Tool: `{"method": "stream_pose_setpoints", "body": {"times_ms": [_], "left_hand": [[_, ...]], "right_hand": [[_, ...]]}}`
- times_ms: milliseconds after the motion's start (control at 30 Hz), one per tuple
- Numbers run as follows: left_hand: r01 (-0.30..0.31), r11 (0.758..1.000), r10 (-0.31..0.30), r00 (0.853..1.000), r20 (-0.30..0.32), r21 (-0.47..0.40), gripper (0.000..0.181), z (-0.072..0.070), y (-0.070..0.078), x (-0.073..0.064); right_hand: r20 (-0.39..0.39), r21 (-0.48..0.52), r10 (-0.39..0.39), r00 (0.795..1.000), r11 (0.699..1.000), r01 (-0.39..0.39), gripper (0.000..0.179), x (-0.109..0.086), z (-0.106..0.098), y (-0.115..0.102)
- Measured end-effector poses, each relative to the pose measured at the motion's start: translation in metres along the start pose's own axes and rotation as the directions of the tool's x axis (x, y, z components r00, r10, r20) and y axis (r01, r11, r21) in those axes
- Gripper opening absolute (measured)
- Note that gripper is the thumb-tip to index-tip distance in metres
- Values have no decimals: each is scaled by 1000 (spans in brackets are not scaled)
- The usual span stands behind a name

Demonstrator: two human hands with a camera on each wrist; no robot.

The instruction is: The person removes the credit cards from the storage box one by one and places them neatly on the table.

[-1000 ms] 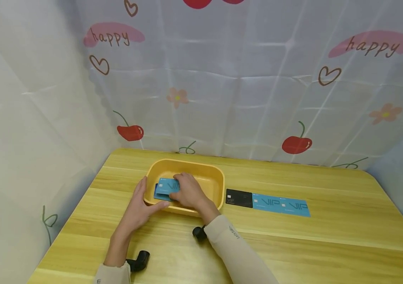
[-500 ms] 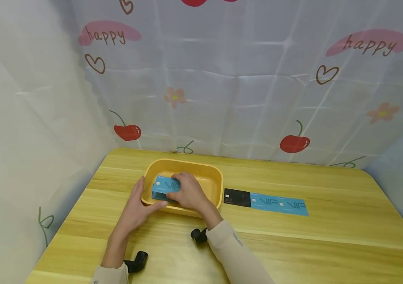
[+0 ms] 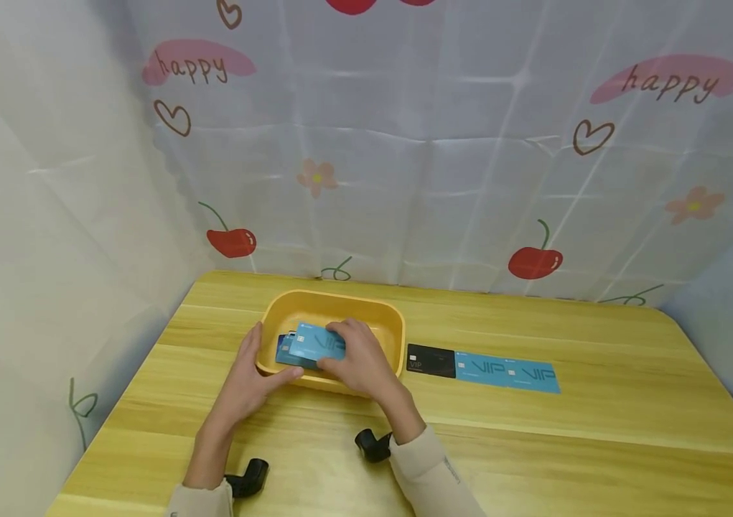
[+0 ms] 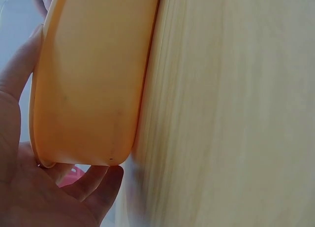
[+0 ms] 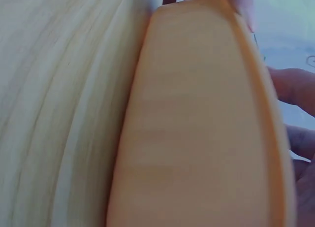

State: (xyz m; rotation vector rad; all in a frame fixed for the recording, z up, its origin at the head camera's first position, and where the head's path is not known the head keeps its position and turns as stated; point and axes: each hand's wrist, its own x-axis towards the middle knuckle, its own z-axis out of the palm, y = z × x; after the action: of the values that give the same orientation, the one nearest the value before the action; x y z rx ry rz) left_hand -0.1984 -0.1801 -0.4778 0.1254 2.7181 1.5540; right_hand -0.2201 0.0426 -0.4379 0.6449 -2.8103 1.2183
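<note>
The top card (image 3: 313, 343) has been shifted rightward within the tray (image 3: 335, 304), and more of the teal card (image 3: 295, 361) and dark blue card (image 3: 279, 349) beneath has been bared; by this, the top card seems to be getting parted from the pile. It is pinched at its right end by the right hand (image 3: 361, 360), the fingers kept narrow. The tray's near left corner is gripped by the left hand (image 3: 248, 382), thumb over the rim and fingers against the outer wall. The tray is set toward the far left corner of the surface (image 3: 566, 459). Toward the right edge, a black card (image 3: 431, 361) and two blue cards (image 3: 481, 368) are laid in a row.
</note>
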Motion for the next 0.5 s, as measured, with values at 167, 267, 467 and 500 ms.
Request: {"method": "stream_pose_setpoints", "body": {"times_ms": [167, 267, 467, 500], "left_hand": [[6, 1000, -6, 1000, 0, 13, 119, -2, 0, 0], [12, 1000, -12, 1000, 2, 21, 120, -2, 0, 0], [11, 1000, -11, 1000, 7, 23, 119, -1, 2, 0], [9, 1000, -9, 1000, 7, 21, 118, -1, 2, 0]], "right_hand": [[2, 1, -29, 1000, 1000, 29, 54, -9, -5, -1], [4, 6, -46, 999, 999, 46, 53, -14, -8, 0], [24, 11, -65, 998, 998, 64, 54, -24, -12, 2], [25, 8, -69, 997, 998, 69, 54, -25, -13, 2]]}}
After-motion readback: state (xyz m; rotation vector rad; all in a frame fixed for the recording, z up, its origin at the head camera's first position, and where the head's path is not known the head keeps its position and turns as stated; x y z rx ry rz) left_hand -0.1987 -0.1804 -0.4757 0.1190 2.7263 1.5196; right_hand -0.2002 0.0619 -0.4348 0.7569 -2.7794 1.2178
